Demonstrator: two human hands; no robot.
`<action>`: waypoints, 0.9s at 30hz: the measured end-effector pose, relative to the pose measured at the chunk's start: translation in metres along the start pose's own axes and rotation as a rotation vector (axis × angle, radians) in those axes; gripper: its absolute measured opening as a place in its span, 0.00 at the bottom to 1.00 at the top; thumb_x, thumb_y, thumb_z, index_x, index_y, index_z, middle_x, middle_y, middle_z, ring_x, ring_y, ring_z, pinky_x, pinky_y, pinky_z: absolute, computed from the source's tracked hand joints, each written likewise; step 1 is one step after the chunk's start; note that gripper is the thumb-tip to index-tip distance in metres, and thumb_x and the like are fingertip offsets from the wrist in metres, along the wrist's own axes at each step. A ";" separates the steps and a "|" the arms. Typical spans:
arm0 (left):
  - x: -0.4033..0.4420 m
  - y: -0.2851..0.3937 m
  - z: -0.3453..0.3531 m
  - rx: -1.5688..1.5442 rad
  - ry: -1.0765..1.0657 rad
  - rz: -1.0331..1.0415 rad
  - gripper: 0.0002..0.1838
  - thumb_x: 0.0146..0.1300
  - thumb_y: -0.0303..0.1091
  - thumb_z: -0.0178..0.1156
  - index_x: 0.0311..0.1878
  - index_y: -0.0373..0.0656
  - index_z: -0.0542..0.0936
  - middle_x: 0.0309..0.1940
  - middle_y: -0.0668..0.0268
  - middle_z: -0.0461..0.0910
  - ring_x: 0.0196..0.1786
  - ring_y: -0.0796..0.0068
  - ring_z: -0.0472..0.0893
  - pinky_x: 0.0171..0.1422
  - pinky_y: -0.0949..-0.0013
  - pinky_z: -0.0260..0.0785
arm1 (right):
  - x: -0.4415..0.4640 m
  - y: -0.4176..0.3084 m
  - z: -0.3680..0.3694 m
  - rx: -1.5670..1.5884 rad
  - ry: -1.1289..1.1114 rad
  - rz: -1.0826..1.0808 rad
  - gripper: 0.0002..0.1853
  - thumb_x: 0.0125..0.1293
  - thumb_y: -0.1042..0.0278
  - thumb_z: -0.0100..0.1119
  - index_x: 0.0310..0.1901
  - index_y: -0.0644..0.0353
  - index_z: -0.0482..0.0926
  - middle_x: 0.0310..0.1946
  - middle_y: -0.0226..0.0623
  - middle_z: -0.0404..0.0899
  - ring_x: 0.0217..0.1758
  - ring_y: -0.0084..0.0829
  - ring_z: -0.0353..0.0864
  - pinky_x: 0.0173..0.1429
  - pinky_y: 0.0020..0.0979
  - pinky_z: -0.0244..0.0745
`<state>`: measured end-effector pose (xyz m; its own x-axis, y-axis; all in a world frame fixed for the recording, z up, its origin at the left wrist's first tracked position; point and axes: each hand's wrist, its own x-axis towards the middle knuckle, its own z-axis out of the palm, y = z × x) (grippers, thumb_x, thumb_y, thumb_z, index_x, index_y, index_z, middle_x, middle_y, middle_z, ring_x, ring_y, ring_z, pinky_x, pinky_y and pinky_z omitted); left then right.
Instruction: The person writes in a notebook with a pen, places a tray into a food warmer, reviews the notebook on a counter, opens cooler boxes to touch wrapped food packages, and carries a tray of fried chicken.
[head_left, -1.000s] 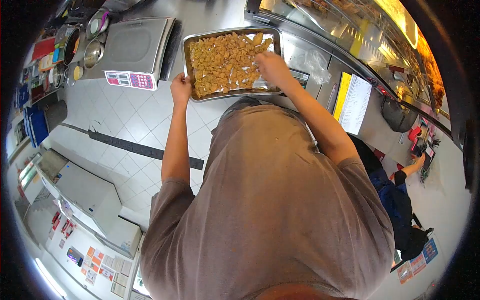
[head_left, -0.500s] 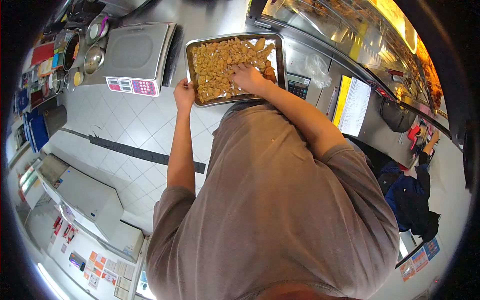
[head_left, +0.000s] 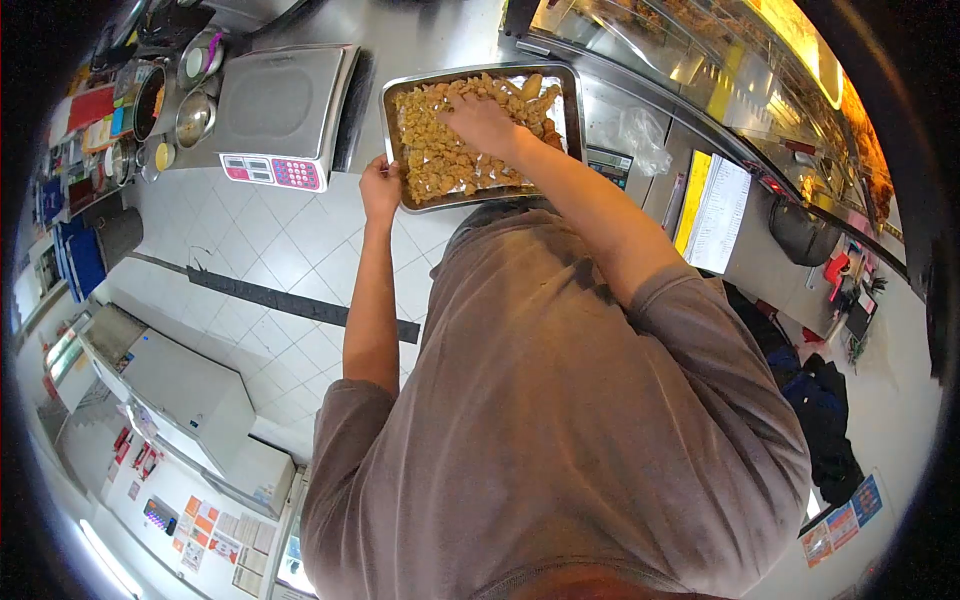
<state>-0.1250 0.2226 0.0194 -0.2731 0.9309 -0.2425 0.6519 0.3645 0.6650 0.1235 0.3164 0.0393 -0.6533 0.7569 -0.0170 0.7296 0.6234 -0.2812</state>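
A metal tray (head_left: 572, 110) with a foil lining holds many golden-brown fried pieces (head_left: 450, 160), and bare foil shows at its right side. My left hand (head_left: 381, 188) grips the tray's left edge near the lower corner, fingers closed on the rim. Over the upper middle of the tray, my right hand (head_left: 480, 122) rests among the pieces with its palm down. Its fingertips are partly lost among the food, and whether they hold a piece is hidden.
A weighing scale (head_left: 280, 105) stands left of the tray, with metal bowls (head_left: 195, 118) beyond it. To the right are a calculator (head_left: 608, 165), a plastic bag (head_left: 643, 140), a paper list (head_left: 718, 212) and a glass display case (head_left: 690, 60). Another person (head_left: 815, 400) is at lower right.
My right hand has moved from the tray's right side leftward and up over the pieces. My left hand stays at the left edge. The other person's arm has withdrawn from view.
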 end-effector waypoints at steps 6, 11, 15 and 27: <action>0.001 -0.006 0.005 -0.023 0.005 -0.018 0.13 0.68 0.32 0.67 0.53 0.37 0.86 0.38 0.52 0.89 0.39 0.58 0.89 0.48 0.59 0.79 | -0.008 0.002 0.000 0.025 0.026 -0.079 0.13 0.61 0.71 0.63 0.48 0.56 0.85 0.50 0.46 0.77 0.58 0.51 0.80 0.51 0.44 0.85; -0.002 -0.002 0.004 -0.056 0.005 -0.067 0.14 0.69 0.33 0.66 0.54 0.37 0.86 0.36 0.54 0.89 0.38 0.59 0.88 0.48 0.60 0.79 | -0.031 0.009 -0.006 0.404 0.198 0.099 0.14 0.61 0.69 0.68 0.49 0.58 0.84 0.47 0.41 0.81 0.51 0.43 0.83 0.47 0.41 0.83; -0.002 0.003 0.004 -0.042 0.002 -0.072 0.14 0.69 0.32 0.66 0.54 0.37 0.86 0.34 0.54 0.88 0.37 0.60 0.88 0.47 0.60 0.78 | -0.055 0.020 0.012 0.920 0.163 0.485 0.16 0.61 0.65 0.73 0.49 0.61 0.85 0.39 0.39 0.86 0.38 0.31 0.85 0.41 0.35 0.80; 0.013 -0.005 0.008 0.029 -0.003 -0.027 0.15 0.69 0.32 0.66 0.55 0.37 0.86 0.39 0.51 0.88 0.41 0.55 0.89 0.50 0.57 0.79 | -0.117 -0.027 -0.211 1.691 0.416 0.161 0.22 0.59 0.85 0.72 0.56 0.71 0.80 0.52 0.43 0.84 0.54 0.29 0.85 0.60 0.33 0.82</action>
<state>-0.1256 0.2330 0.0072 -0.2891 0.9207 -0.2622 0.6645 0.3901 0.6374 0.2229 0.2524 0.2517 -0.3135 0.9496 0.0064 -0.3962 -0.1247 -0.9097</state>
